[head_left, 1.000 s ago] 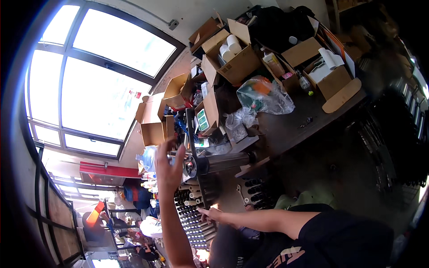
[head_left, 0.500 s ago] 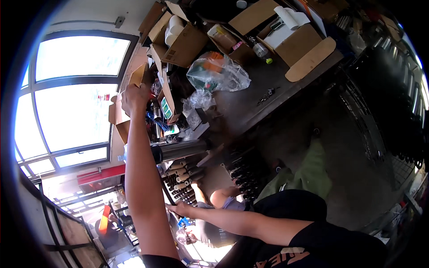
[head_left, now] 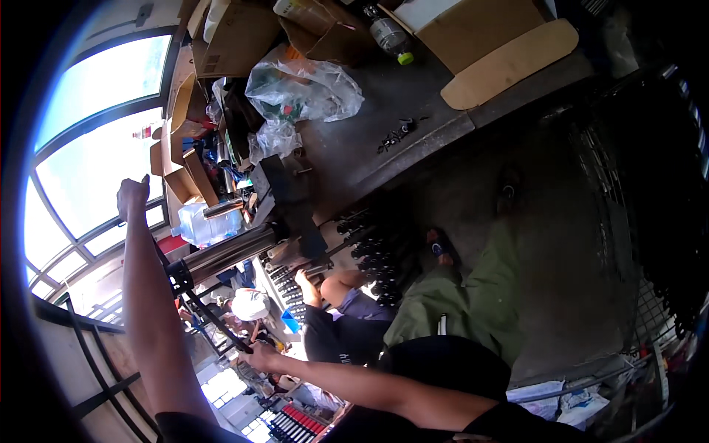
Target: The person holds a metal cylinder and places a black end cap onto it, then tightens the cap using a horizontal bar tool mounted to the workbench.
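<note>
A long dark bar [head_left: 216, 323] runs slantwise across the lower left. My left hand [head_left: 133, 199] is closed at its far upper end, partly hidden behind the wrist. On the lower end, my right hand [head_left: 258, 358] is wrapped round it. Between my hands the bar meets a black ringed collar [head_left: 179, 276] on the end of a shiny metal tube [head_left: 235, 252]. The tube lies sideways, its other end at a dark block-like fixture [head_left: 292, 210] by the bench edge, perhaps a vise. Shadow hides how it is held.
Cardboard boxes [head_left: 509, 70], a clear plastic bag [head_left: 306, 92] and a bottle [head_left: 390, 33] lie on the dark bench [head_left: 413, 151]. A large clear jug [head_left: 209, 224] stands beyond the tube. Another person [head_left: 347, 303] is close below, near rows of dark parts [head_left: 373, 258].
My view has shifted, and the bench things sit further left and higher. Both hands stay on the bar, which slants more in the picture; my left arm reaches further left.
</note>
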The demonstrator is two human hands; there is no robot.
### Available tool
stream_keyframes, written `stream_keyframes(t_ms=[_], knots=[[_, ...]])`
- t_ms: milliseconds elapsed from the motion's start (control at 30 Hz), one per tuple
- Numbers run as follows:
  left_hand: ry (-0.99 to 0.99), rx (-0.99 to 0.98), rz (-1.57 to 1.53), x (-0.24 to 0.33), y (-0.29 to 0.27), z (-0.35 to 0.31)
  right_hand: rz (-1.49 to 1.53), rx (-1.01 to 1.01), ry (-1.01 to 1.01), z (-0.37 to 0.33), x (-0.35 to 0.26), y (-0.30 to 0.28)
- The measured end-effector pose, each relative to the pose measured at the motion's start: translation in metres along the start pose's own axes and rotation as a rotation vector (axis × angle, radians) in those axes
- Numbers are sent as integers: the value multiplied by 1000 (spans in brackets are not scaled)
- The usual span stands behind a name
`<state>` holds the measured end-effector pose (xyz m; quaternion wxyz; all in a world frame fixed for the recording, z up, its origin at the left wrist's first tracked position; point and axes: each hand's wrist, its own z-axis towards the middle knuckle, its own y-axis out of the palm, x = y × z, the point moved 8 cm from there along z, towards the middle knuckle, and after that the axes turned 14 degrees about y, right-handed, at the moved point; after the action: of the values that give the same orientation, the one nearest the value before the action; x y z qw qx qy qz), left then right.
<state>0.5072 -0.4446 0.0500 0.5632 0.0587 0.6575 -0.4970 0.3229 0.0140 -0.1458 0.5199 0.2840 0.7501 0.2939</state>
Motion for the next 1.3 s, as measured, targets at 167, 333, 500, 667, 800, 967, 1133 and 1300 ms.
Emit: stream_keyframes(t_ms=[167, 333, 500, 667, 800, 967, 1133, 1300], knots=[[167, -79, -186, -5, 44, 61, 56, 130, 14, -11, -17, -29], [182, -176, -316, -21, 79, 60, 16, 25, 47, -66, -29, -56], [188, -281, -677, -48, 125, 43, -143, -105, 156, -125, -65, -112], [-177, -385, -735, -138, 207, -30, -257, -276, 206, -188, -126, -167], [-329, -425, -715, -156, 221, -63, -471, -440, 484, -197, -154, -213], [-433, -429, -862, -176, 248, -148, -903, -697, 636, -192, -244, -283], [-561, -212, -1150, -164, 254, -224, -708, -752, 1285, -188, -327, -282], [-139, 90, -1443, -160, 163, -200, -1172, -325, 493, -160, -326, -302]])
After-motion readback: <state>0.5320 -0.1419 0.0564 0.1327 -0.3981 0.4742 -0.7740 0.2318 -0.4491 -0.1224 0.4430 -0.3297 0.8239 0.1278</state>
